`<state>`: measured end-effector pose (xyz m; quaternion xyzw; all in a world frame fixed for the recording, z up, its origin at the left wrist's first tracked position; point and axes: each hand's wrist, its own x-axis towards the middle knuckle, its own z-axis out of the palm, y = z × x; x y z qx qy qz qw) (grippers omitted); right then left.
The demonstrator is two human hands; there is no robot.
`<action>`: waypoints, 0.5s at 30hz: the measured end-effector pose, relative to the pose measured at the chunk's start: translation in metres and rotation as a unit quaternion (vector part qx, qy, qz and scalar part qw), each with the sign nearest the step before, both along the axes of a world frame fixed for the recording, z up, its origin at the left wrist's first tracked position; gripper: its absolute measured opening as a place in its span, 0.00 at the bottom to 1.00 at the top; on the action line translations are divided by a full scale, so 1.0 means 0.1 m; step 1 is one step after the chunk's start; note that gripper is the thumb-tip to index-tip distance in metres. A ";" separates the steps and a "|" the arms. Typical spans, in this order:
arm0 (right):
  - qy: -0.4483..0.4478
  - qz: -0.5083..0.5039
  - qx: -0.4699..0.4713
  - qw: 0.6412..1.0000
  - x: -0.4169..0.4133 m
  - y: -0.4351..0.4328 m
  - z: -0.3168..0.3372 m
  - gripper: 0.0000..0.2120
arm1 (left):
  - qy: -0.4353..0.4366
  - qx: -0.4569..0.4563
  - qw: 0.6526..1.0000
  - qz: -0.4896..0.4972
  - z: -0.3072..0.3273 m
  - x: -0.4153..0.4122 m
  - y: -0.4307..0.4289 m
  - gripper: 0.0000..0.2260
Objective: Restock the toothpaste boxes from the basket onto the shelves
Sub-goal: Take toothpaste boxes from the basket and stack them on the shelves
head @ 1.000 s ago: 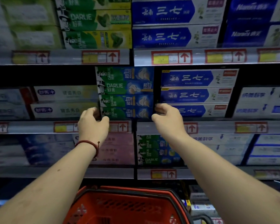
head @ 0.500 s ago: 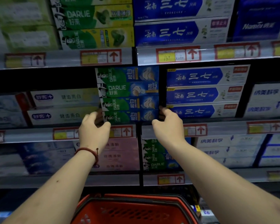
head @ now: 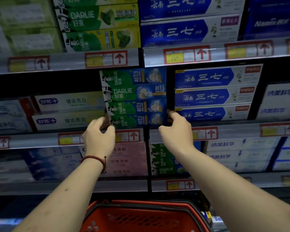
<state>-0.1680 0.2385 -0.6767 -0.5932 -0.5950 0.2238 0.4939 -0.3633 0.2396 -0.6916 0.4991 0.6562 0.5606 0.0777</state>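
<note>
A stack of green-and-blue Darlie toothpaste boxes (head: 134,97) stands on the middle shelf (head: 224,131). My left hand (head: 99,136), with a red cord on the wrist, grips the left end of the lowest boxes, fingers curled round their edge. At the stack's right end my right hand (head: 176,129) grips the lowest boxes too, its fingertips tucked into the dark gap beside them. The red basket (head: 141,216) sits below, between my forearms; I cannot see what lies inside.
White boxes (head: 67,111) sit left of the Darlie stack, blue-and-white boxes (head: 213,96) right of it. More toothpaste fills the shelves above and below. Price rails with red arrow tags (head: 105,59) front each shelf. A dark gap opens above the white boxes.
Both hands have stayed at the ends of the lowest Darlie boxes. The stack sits a little straighter, and my view has tilted slightly.
</note>
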 end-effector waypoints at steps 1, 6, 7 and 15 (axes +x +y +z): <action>0.000 -0.001 0.001 1.000 0.00 0.00 0.00 0.33 | -0.002 0.000 1.000 -0.002 0.00 0.00 0.00 0.17; 0.004 -0.006 0.000 1.000 0.00 0.01 0.00 0.33 | 0.006 -0.009 1.000 -0.022 -0.03 -0.03 0.03 0.19; 0.006 -0.005 0.000 1.000 0.00 0.01 0.00 0.33 | 0.009 -0.017 1.000 -0.021 -0.03 -0.02 0.01 0.20; 0.008 0.011 -0.010 1.000 0.05 0.01 0.02 0.31 | 0.020 -0.028 0.999 -0.029 -0.06 0.02 -0.04 0.23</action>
